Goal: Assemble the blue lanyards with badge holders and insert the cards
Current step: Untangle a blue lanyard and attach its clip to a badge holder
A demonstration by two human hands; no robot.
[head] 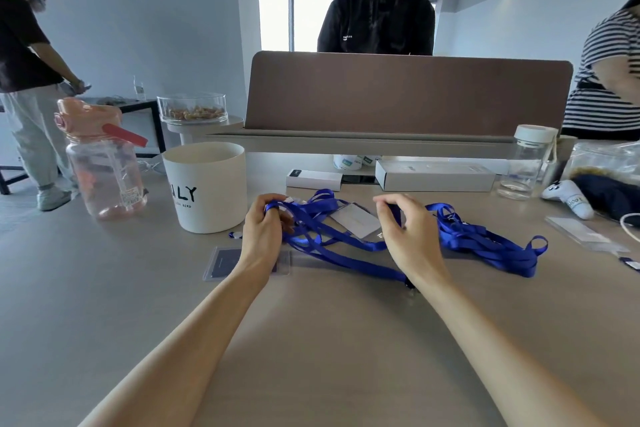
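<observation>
A tangle of blue lanyards (485,243) lies across the middle of the table. My left hand (263,232) grips one blue strap, which loops over a finger. My right hand (405,229) pinches another strap between thumb and fingers. Between my hands lies a clear badge holder with a white card (355,219) in it. A second badge holder with a dark card (225,263) lies flat under my left wrist, partly hidden. More clear holders (581,234) lie at the right. A small blue and white clip (234,235) sits left of my left hand.
A white cylindrical container (207,191) and a pink water bottle (104,163) stand at the left. White boxes (436,175) and a clear bottle (526,163) line the back, below a brown desk divider (408,94). A plush toy (571,198) lies right. Three people stand around the table.
</observation>
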